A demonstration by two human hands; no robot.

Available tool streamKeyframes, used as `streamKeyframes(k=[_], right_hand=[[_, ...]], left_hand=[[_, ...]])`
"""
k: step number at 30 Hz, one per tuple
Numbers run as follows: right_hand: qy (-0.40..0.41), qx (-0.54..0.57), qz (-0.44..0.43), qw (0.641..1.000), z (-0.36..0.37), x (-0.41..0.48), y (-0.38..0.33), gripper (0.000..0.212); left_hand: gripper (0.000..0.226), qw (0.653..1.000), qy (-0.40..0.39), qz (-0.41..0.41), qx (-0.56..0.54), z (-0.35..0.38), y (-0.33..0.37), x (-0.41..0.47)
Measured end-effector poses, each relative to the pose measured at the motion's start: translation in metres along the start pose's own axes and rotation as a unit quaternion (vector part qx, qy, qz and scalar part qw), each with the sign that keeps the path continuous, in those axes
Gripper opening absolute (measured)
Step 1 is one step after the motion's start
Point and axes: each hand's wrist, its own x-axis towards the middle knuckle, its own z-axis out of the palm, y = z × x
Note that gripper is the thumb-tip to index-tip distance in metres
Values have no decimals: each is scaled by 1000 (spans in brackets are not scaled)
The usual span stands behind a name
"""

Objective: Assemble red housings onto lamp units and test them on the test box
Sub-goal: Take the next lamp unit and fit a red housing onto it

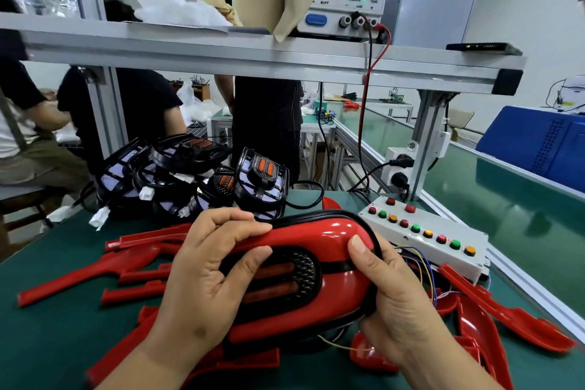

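— Housing [335, 298] is sitting glossy red around the dark lamp [278, 279], held over the table [63, 326], near the test box [427, 237].

— Left hand [202, 279] is curling round one end, thumb pressing on the lamp; right hand [399, 301] is gripping the other end.

— I'm thinking uneven squeezing is risking one side staying unseated.

— And those wires [425, 266] are trailing close by; they could be getting pinched.

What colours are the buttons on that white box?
Red, green and amber, on the test box; best in head view.
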Motion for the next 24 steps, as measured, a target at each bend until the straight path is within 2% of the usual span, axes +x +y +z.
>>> streamKeyframes(k=[1, 3, 6, 7, 10, 13, 19, 24], right_hand=[[0, 2, -2, 1000, -1, 0, 0, 44], [1, 9, -6, 1000, -2, 0, 0, 46], [7, 9, -11, 1000, -3, 1, 0, 55], [8, 8, -13, 1000, -3, 1, 0, 56], [21, 11, -18, 1000, -2, 2, 1, 57], [27, 13, -22, 999, -3, 3, 1, 55], [24, 9, -3, 1000, -2, 3, 3, 35], [24, 15, -2, 1000, -3, 4, 4, 31]], left_hand=[[20, 1000, 1, -1, 1, 1, 1, 0], [28, 1000, 10, -22, -14, 2, 3, -1], [55, 984, 1, -141, -110, -1, 1, -2], [57, 969, -19, -190, -156, -2, 0, -2], [42, 894, -89, -313, -307, -3, -2, -2], [39, 847, -100, -353, -384, 1, -2, -3], [24, 842, -52, -349, -408, 6, 2, -2], [25, 866, -40, -327, -376, 8, -1, -1]])
